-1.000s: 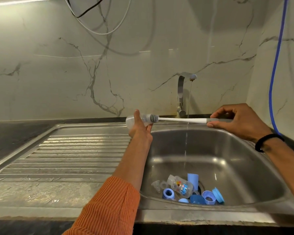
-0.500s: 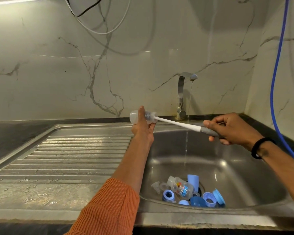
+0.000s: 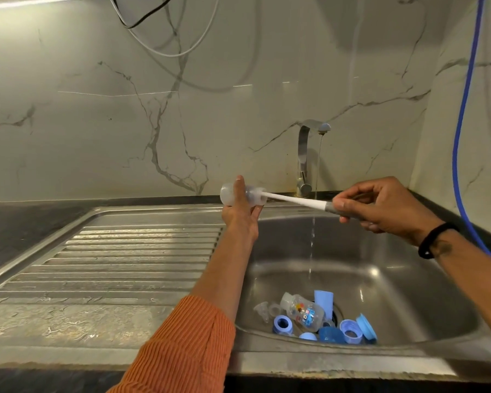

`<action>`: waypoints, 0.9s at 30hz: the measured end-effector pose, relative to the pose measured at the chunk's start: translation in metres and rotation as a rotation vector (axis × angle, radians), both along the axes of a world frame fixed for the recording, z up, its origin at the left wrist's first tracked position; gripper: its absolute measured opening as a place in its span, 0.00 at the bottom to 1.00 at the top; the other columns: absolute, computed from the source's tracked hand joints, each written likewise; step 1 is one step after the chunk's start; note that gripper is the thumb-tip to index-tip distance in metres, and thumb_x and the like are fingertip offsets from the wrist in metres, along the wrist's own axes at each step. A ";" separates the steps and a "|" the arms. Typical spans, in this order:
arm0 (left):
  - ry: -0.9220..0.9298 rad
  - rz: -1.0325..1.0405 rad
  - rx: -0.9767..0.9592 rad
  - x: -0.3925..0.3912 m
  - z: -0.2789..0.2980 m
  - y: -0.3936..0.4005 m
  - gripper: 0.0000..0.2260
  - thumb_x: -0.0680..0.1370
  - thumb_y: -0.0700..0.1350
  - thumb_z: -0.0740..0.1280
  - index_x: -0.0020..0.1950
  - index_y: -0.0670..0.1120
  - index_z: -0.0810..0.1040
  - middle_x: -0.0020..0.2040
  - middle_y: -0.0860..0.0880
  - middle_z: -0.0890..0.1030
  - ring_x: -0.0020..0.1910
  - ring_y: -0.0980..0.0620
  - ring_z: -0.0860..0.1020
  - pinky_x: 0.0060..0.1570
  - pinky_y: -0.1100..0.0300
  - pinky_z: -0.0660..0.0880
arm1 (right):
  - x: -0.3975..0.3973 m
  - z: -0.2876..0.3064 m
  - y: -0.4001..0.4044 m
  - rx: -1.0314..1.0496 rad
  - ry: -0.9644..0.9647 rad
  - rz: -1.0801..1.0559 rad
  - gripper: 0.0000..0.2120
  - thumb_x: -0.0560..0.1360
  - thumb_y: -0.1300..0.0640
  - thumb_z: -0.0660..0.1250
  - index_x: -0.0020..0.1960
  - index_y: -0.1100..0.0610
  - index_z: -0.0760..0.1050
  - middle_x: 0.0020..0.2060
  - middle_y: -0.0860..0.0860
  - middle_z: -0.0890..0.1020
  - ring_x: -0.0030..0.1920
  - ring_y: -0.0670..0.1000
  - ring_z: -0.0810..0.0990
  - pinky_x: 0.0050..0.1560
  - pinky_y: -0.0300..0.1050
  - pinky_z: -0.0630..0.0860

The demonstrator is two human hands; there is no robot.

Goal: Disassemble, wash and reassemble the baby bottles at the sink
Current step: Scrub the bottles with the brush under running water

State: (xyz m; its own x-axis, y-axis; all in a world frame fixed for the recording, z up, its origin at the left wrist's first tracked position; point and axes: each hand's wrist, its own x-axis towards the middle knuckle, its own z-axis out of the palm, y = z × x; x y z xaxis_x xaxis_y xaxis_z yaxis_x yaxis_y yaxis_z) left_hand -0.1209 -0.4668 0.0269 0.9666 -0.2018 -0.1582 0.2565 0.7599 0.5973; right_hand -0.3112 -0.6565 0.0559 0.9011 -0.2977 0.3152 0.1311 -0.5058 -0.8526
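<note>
Over a steel sink [image 3: 408, 361], left hand [image 3: 240, 214] grips bottle [image 3: 238, 195], right hand [image 3: 380, 207] grips brush [image 3: 295, 200].

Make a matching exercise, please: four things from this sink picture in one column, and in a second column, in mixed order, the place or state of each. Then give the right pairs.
Things
1. clear plastic baby bottle
2. white bottle brush with grey handle
3. printed clear bottle
4. curved steel tap

Places or states
A. lying on the sink floor among blue parts
B. running a thin stream of water
C. gripped sideways by the left hand
D. held by the right hand, head inside a bottle

Pairs: 1-C, 2-D, 3-A, 4-B
</note>
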 end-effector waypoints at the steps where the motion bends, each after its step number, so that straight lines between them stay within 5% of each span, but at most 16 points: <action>1: -0.005 -0.024 -0.015 -0.001 0.001 0.001 0.27 0.73 0.49 0.79 0.66 0.40 0.74 0.59 0.38 0.80 0.51 0.40 0.85 0.37 0.52 0.85 | 0.002 -0.002 0.003 0.030 -0.004 0.013 0.08 0.73 0.49 0.76 0.51 0.49 0.87 0.39 0.58 0.87 0.26 0.48 0.72 0.25 0.38 0.70; 6: -0.006 -0.056 -0.056 0.002 0.002 0.007 0.24 0.75 0.49 0.77 0.66 0.41 0.75 0.65 0.37 0.77 0.58 0.37 0.83 0.36 0.52 0.84 | 0.002 -0.003 0.006 0.035 0.100 0.095 0.16 0.69 0.43 0.77 0.52 0.50 0.87 0.41 0.60 0.87 0.26 0.48 0.71 0.24 0.39 0.68; 11: -0.056 -0.003 0.108 -0.001 -0.009 -0.003 0.34 0.73 0.50 0.79 0.75 0.46 0.68 0.65 0.40 0.76 0.60 0.39 0.81 0.55 0.40 0.83 | -0.001 0.002 0.005 -0.177 0.073 -0.027 0.15 0.67 0.39 0.76 0.49 0.45 0.88 0.37 0.51 0.88 0.27 0.46 0.76 0.28 0.35 0.73; 20: -0.067 -0.033 -0.078 0.002 0.002 0.006 0.28 0.76 0.52 0.76 0.71 0.45 0.71 0.65 0.38 0.78 0.57 0.38 0.84 0.44 0.49 0.85 | 0.003 -0.001 0.014 -0.019 -0.043 -0.035 0.07 0.77 0.54 0.74 0.54 0.54 0.87 0.39 0.56 0.88 0.25 0.47 0.72 0.25 0.36 0.71; 27: -0.051 0.026 -0.112 0.003 0.000 0.004 0.27 0.76 0.51 0.76 0.71 0.44 0.72 0.64 0.39 0.79 0.58 0.38 0.83 0.42 0.49 0.85 | 0.004 -0.001 0.025 0.036 -0.049 -0.003 0.10 0.74 0.50 0.75 0.53 0.53 0.87 0.39 0.57 0.88 0.25 0.48 0.71 0.24 0.37 0.70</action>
